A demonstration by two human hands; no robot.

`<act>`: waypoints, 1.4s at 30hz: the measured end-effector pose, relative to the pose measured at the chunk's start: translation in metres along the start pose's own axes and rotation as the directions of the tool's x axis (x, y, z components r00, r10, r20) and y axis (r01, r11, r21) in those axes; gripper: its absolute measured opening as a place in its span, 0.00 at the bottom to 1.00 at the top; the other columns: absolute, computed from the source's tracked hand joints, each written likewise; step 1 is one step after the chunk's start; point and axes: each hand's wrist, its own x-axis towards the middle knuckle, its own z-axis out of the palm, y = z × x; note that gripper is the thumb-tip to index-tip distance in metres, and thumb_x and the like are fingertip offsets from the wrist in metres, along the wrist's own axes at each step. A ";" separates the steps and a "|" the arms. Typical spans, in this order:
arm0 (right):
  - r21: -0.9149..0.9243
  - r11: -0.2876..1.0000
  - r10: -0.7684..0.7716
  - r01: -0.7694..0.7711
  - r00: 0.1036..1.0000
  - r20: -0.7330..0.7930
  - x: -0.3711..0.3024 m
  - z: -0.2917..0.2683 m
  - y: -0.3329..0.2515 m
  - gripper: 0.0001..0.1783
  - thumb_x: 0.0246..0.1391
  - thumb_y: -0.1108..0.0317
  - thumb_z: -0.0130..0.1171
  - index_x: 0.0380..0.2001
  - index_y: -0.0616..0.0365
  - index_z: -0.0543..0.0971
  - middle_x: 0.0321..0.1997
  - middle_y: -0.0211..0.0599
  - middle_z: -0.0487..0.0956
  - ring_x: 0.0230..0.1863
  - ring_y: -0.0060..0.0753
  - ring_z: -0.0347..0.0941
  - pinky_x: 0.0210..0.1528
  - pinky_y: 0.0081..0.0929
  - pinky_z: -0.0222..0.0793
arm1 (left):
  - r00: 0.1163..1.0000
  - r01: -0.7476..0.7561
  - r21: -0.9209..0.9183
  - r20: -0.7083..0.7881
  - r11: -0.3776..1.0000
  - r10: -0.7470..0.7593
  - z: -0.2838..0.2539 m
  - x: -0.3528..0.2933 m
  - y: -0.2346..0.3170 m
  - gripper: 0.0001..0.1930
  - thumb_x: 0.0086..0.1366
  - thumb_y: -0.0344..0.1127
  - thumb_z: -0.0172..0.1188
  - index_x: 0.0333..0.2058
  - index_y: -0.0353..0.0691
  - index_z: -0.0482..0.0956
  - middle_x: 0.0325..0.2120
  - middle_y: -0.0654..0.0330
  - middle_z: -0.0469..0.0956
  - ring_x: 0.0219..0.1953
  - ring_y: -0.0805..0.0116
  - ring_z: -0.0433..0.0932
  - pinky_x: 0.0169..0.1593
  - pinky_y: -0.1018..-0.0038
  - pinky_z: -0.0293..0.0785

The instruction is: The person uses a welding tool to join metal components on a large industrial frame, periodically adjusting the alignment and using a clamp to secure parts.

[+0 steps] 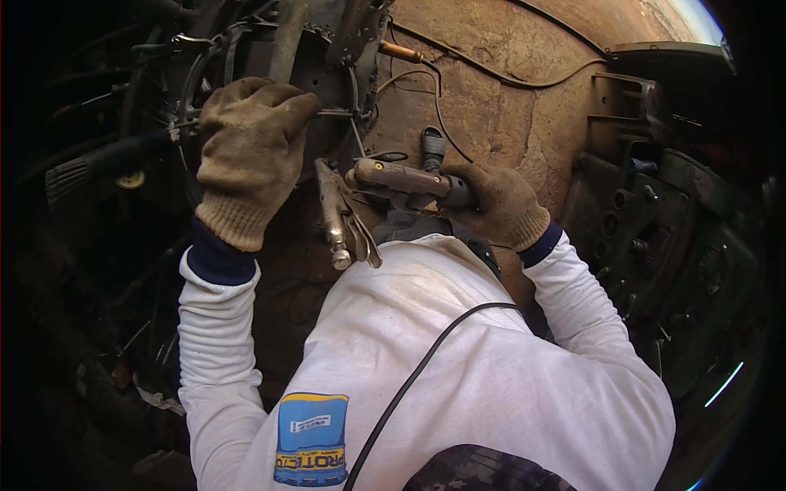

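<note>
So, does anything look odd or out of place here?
Mildly: the brown surface toward upper right looks stained and patchy, as if worn, and a black cord lies across the white shirt, where it could snag.

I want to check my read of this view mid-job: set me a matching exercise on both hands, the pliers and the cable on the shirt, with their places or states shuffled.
Things:
1. left hand
2. right hand
3. pliers
4. cable

Places or states:
A. black, running across the white shirt
B. curled at a thin rod
C. silver, between the two hands
D. at the dark end of a brown tool

Pairs: 1-B, 2-D, 3-C, 4-A
</note>
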 end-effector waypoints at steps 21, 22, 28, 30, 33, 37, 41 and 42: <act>-0.094 0.995 -0.045 0.044 0.999 -0.014 0.001 -0.012 -0.002 0.29 0.45 0.62 0.78 0.52 0.53 0.81 0.38 0.45 0.85 0.39 0.51 0.84 0.41 0.42 0.80 | 1.000 0.019 -0.016 0.017 1.000 -0.018 -0.001 0.000 0.002 0.08 0.57 0.28 0.68 0.37 0.41 0.88 0.38 0.59 0.87 0.44 0.55 0.85 0.52 0.62 0.79; -0.089 0.995 -0.047 0.046 0.999 -0.005 0.000 -0.016 -0.003 0.29 0.45 0.62 0.78 0.52 0.53 0.81 0.38 0.45 0.85 0.39 0.51 0.84 0.42 0.41 0.80 | 0.999 0.030 -0.021 0.024 0.999 -0.029 -0.001 -0.001 0.002 0.08 0.57 0.28 0.68 0.37 0.41 0.88 0.38 0.59 0.87 0.45 0.56 0.85 0.52 0.63 0.79; -0.041 0.986 -0.166 0.163 0.983 -0.082 -0.010 -0.031 0.015 0.33 0.49 0.59 0.77 0.58 0.51 0.78 0.41 0.45 0.85 0.39 0.51 0.84 0.41 0.41 0.80 | 0.999 0.042 -0.036 0.015 0.998 -0.041 0.002 -0.004 0.000 0.05 0.62 0.31 0.64 0.36 0.45 0.86 0.40 0.59 0.86 0.48 0.53 0.83 0.52 0.59 0.78; -0.032 0.989 -0.148 0.147 0.988 -0.043 -0.009 -0.042 0.005 0.34 0.49 0.59 0.77 0.59 0.51 0.77 0.42 0.46 0.85 0.40 0.50 0.85 0.41 0.41 0.80 | 0.999 0.043 -0.034 0.008 0.999 -0.042 0.002 -0.006 0.000 0.05 0.62 0.32 0.64 0.36 0.45 0.85 0.40 0.59 0.86 0.48 0.53 0.82 0.52 0.59 0.78; -0.074 0.991 -0.105 0.109 0.993 0.050 -0.004 -0.062 -0.009 0.34 0.50 0.58 0.76 0.59 0.52 0.76 0.43 0.46 0.85 0.41 0.50 0.85 0.42 0.41 0.80 | 0.999 0.053 -0.009 0.005 0.999 -0.053 0.002 -0.006 0.002 0.07 0.59 0.30 0.66 0.37 0.44 0.86 0.40 0.61 0.86 0.47 0.55 0.83 0.54 0.60 0.77; -0.169 0.977 -0.099 0.128 0.980 0.173 0.009 -0.089 -0.020 0.33 0.52 0.58 0.75 0.59 0.53 0.76 0.46 0.45 0.85 0.42 0.50 0.85 0.42 0.41 0.80 | 0.999 0.052 -0.015 0.008 0.999 -0.051 0.001 -0.007 0.000 0.06 0.58 0.29 0.67 0.36 0.44 0.86 0.39 0.62 0.86 0.48 0.55 0.83 0.55 0.59 0.75; -0.236 0.947 -0.176 0.217 0.967 0.182 0.019 -0.093 -0.024 0.30 0.54 0.59 0.74 0.59 0.50 0.76 0.43 0.43 0.85 0.39 0.50 0.85 0.39 0.41 0.80 | 0.998 0.064 -0.011 0.014 0.998 -0.064 0.005 -0.008 -0.001 0.06 0.60 0.30 0.65 0.37 0.45 0.85 0.40 0.62 0.86 0.49 0.55 0.83 0.55 0.58 0.75; -0.250 0.943 -0.170 0.219 0.965 0.202 0.020 -0.092 -0.024 0.30 0.54 0.59 0.73 0.59 0.50 0.76 0.43 0.43 0.85 0.38 0.50 0.85 0.38 0.41 0.80 | 0.998 0.064 -0.018 0.011 0.998 -0.064 0.004 -0.009 -0.001 0.06 0.61 0.30 0.64 0.37 0.45 0.85 0.40 0.62 0.86 0.50 0.55 0.83 0.55 0.58 0.75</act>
